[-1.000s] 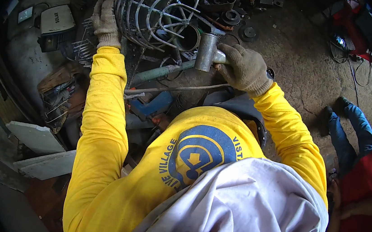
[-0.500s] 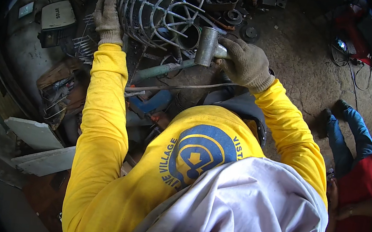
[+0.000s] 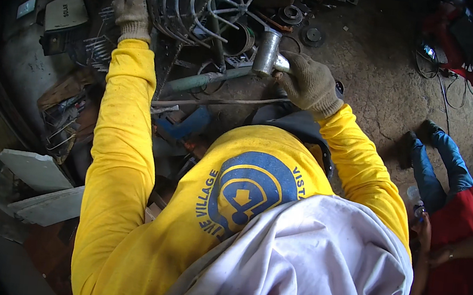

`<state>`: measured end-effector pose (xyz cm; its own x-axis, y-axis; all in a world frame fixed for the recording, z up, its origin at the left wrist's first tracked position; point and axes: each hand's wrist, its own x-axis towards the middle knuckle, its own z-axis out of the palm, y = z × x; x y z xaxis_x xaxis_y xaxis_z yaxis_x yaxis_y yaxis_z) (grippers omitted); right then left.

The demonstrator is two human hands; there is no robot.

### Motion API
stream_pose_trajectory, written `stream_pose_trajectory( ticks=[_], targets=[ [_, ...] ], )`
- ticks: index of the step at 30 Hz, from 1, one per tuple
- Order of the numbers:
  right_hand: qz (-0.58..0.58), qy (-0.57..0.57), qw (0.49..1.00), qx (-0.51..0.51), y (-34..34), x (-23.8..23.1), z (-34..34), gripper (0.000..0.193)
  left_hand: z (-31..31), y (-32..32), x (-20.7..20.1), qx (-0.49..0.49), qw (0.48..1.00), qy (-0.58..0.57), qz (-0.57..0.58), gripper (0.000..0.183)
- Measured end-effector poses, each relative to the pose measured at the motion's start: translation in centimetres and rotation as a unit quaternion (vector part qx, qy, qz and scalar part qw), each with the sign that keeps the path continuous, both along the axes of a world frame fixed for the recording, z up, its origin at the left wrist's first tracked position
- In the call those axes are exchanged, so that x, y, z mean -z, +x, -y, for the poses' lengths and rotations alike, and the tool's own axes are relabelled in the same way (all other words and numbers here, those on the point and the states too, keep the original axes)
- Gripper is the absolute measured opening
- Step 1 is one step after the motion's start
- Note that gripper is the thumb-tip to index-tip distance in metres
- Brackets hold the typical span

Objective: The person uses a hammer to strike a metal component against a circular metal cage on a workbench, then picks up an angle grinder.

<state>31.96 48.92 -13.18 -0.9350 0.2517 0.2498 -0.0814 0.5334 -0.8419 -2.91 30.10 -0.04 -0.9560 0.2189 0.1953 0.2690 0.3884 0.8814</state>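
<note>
I see the right hand point(image 3: 310, 83) clenched round a hammer point(image 3: 266, 54); a glancing blow could jolt the cage point(image 3: 210, 12) against the left hand point(image 3: 132, 5), its grip unclear.

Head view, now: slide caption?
Gloved left hand at a round metal-bar cage; gloved right hand gripping a cylinder-headed metal hammer.

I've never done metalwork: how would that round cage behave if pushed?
The cage would probably stay stiff, being crisscrossed metal. It may be light for its size, given its wide gaps. Its rounded outline might let it roll.
</note>
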Motion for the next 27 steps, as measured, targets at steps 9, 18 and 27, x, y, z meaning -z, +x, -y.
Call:
stream_pose_trajectory(
  ticks=[9,18,27],
  targets=[
    [0.086,-0.063,0.993,0.056,3.7,2.2,2.4,0.046,1.7,-3.9,1.4,0.018,0.998,-0.038,-0.053,0.049],
    [0.126,-0.011,0.991,0.048,6.4,2.2,-0.9,0.044,1.5,-3.4,0.5,-0.072,0.969,-0.221,-0.078,0.066],
    [0.182,-0.005,0.983,0.015,7.6,-0.7,-0.7,0.044,0.5,-1.1,-0.2,-0.083,0.959,-0.264,-0.065,0.069]
  ],
)
